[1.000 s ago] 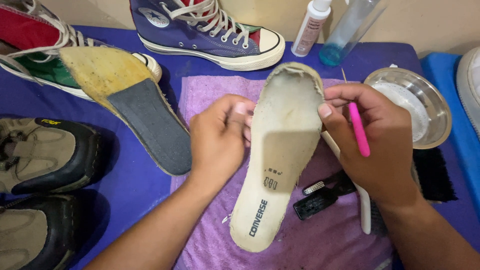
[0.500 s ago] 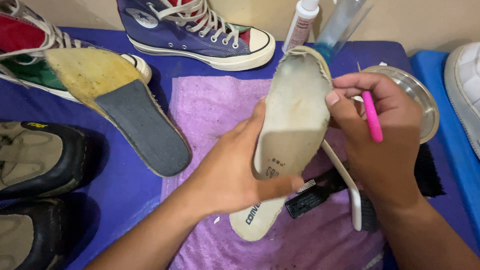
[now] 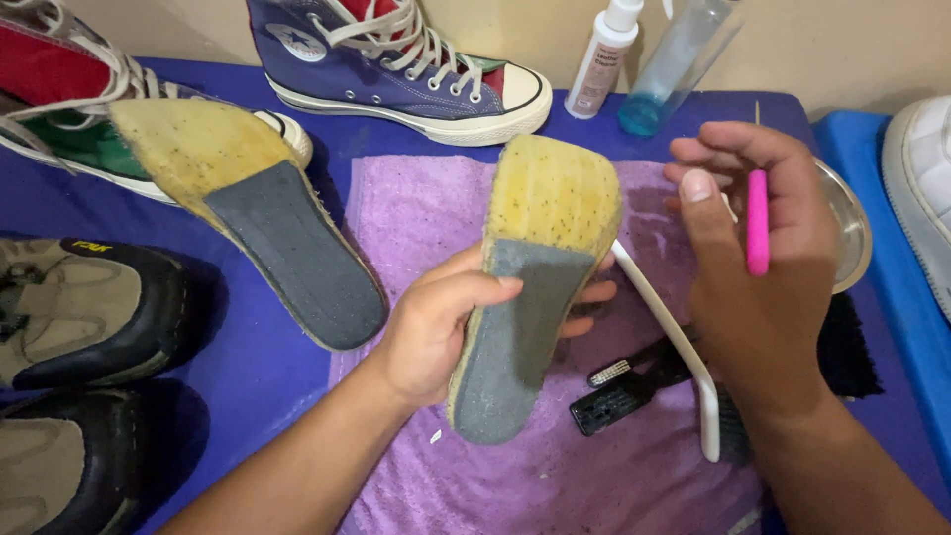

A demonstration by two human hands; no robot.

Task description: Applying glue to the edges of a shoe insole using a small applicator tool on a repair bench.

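A: Left to right, report.

B: A second insole (image 3: 248, 218) lies on the blue mat, underside up. Left hand (image 3: 446, 327) grips an insole (image 3: 530, 287) over the purple towel (image 3: 416, 218), yellow-grey underside up, specks showing. Right hand (image 3: 753, 258) pinches a pink tool (image 3: 758, 223).

A: Progress?

B: Underside looks uncleaned, I judge.

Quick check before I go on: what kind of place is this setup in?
Likely a shoe-cleaning bench, home or small shop: high-top sneaker and bottles by the wall, brushes on a purple towel, insole in the left hand.
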